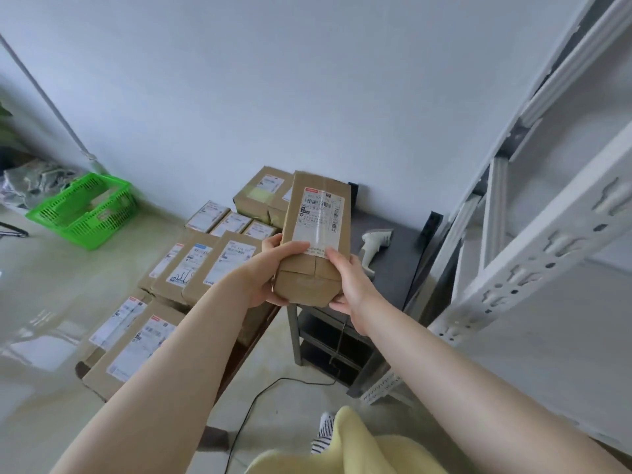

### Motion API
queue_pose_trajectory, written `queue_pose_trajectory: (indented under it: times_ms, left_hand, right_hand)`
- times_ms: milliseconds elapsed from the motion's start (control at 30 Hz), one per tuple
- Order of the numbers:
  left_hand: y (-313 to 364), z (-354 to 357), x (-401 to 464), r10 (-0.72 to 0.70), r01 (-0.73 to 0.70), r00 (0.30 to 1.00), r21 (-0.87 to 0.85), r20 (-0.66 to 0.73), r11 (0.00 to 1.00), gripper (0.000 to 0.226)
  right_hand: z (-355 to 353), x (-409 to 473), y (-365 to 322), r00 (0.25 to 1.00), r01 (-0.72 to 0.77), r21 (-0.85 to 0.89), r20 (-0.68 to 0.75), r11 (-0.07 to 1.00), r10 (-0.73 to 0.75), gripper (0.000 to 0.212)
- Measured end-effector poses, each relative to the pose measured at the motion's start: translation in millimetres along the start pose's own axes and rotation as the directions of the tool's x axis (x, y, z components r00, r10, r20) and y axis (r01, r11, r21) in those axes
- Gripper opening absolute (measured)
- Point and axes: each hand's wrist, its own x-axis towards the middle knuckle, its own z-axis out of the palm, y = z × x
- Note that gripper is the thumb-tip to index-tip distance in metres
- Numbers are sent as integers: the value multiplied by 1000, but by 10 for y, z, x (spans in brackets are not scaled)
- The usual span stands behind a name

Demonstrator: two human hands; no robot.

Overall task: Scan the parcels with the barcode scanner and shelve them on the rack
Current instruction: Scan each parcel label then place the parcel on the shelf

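A long brown cardboard parcel (316, 234) with a white shipping label on top is held up in front of me, its label facing me. My left hand (273, 268) grips its near left end, thumb on top. My right hand (349, 282) grips its near right end. A white barcode scanner (374, 246) lies on the dark grey side table (400, 268), just right of the parcel, with no hand on it. The white metal rack (533, 241) stands at the right.
Several labelled brown parcels (205, 265) lie packed together on a low brown table at the left. A green plastic basket (83, 210) sits on the glossy floor at far left. A black cable (260, 401) trails across the floor below the side table.
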Motion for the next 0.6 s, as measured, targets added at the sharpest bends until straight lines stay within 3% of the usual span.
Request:
queue_pose_trajectory:
  times_ms: [267, 433, 533, 600]
  left_hand:
    - [525, -326, 663, -7, 8, 999, 22, -39, 1000, 94]
    - [684, -406, 1074, 14, -16, 994, -12, -108, 1000, 77]
    - [776, -490, 1301, 20, -19, 992, 11, -128, 1000, 84]
    - [776, -565, 1402, 2, -1, 993, 7, -117, 1000, 97]
  right_hand:
    - [172, 786, -446, 999, -2, 19, 38, 1000, 2, 53]
    - [204, 1250, -470, 1000, -1, 66, 16, 998, 0, 55]
    - [28, 1726, -376, 955, 80, 5, -287, 997, -75, 57]
    - [-196, 1997, -261, 835, -23, -236, -540, 972, -111, 59]
